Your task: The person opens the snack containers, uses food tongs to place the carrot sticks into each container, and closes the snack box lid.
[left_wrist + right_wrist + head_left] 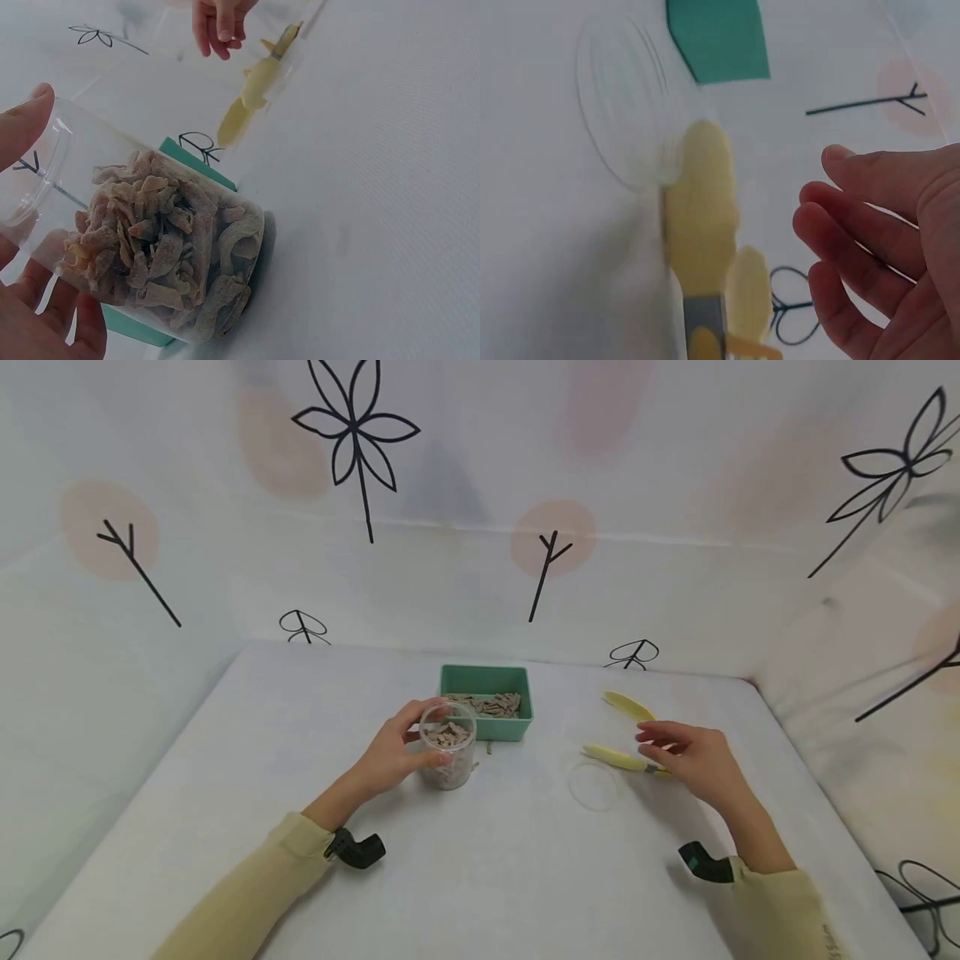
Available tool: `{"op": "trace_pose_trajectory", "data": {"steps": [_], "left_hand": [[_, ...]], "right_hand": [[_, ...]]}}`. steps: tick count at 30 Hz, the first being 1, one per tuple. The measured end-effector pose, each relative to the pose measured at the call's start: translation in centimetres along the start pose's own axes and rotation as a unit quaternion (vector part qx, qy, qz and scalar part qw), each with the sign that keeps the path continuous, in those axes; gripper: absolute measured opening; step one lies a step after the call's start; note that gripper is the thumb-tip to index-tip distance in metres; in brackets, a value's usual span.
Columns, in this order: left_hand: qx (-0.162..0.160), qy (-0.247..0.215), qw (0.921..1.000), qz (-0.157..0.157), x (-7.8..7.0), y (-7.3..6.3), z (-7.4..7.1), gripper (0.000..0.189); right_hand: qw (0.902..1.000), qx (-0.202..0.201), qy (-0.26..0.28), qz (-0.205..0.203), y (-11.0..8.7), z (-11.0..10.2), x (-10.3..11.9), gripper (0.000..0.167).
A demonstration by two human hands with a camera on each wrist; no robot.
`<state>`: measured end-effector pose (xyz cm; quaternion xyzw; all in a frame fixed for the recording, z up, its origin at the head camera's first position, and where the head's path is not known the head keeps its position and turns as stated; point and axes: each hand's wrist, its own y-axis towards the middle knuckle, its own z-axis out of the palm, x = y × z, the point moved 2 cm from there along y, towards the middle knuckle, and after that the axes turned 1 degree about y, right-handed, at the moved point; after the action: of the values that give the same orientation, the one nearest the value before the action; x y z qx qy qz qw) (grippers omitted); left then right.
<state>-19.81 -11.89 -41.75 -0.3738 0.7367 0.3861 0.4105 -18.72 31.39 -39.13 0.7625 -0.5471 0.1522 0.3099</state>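
Observation:
My left hand (pixel 390 752) grips a clear plastic jar (pixel 112 150) around its side, thumb on one side and fingers on the other. The jar has no lid on and is partly filled with brownish, curled dried pieces (pixel 169 247). Close behind it stands a green rectangular box (pixel 504 729) holding similar pieces. On the right, my right hand (pixel 693 760) hovers with loosely bent fingers and nothing in them. Below and beside it lies a pair of yellow tongs (pixel 705 210) with paddle-shaped ends and a grey section.
A round clear lid (pixel 592 787) lies flat on the white table (pixel 510 877), left of the tongs. A few loose bits (pixel 489 748) are on the table in front of the green box. White cloth walls (pixel 450 577) with printed plants rise behind and at both sides.

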Motion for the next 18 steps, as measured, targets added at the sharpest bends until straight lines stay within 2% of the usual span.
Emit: {"op": "trace_pose_trajectory", "data": {"steps": [6,9,14,18], "left_hand": [[0.001,0.001,1.0000,0.000,0.0,0.0,0.0,0.077],[0.001,0.001,1.0000,-0.001,0.0,0.0,0.0,0.077],[0.003,0.003,1.0000,-0.003,0.0,0.0,0.1,0.076],[0.001,0.004,1.0000,0.000,0.0,-0.1,0.0,0.076]], "right_hand": [[0.9936,0.107,0.034,-0.015,0.1,2.6,1.8,0.037],[0.9882,0.147,0.036,-0.024,0.0,3.6,2.3,0.045],[0.9822,0.184,0.027,-0.023,-0.2,4.5,2.6,0.057],[0.9790,0.200,0.006,-0.040,-0.3,5.1,2.9,0.061]]}}
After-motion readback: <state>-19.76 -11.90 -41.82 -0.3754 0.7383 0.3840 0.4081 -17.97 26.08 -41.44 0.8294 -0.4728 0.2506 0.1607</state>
